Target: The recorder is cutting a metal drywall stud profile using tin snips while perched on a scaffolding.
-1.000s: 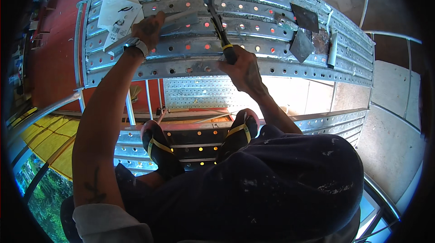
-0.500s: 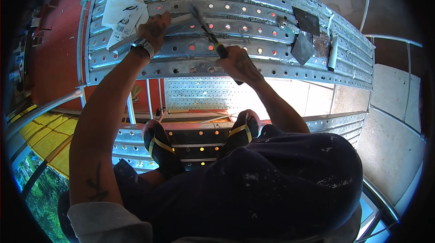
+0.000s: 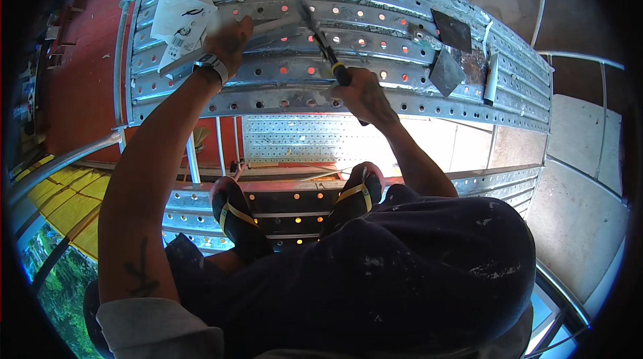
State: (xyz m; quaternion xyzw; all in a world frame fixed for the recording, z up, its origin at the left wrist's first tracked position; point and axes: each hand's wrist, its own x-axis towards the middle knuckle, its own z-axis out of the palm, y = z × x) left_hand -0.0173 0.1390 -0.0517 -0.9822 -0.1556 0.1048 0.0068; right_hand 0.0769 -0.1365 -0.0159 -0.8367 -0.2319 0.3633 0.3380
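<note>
My left hand [image 3: 228, 44], with a watch at the wrist, is closed round a long, narrow grey strip [image 3: 269, 27]. One end of the strip pokes out past the wrist to the left, and the other points right. In my right hand [image 3: 364, 94] is a hammer [image 3: 325, 46] with a dark, yellow-banded handle. Its shaft slants up and left, and its blurred head is near the strip's right end; whether they touch I cannot tell. Both hands are over a perforated metal scaffold deck [image 3: 281, 106].
White printed sheets [image 3: 182, 17] lie left of my left hand. Two dark flat plates [image 3: 453, 32] and a pale tube-like piece [image 3: 492, 81] are on the deck's right side. Metal scaffold rails [image 3: 589, 57] border it. A lower perforated platform [image 3: 291, 138] shows below, near my knees.
My right hand and the hammer have shifted to the right, the hammer's head moving away from my left hand. My left hand keeps its grip on the strip, barely moving.
</note>
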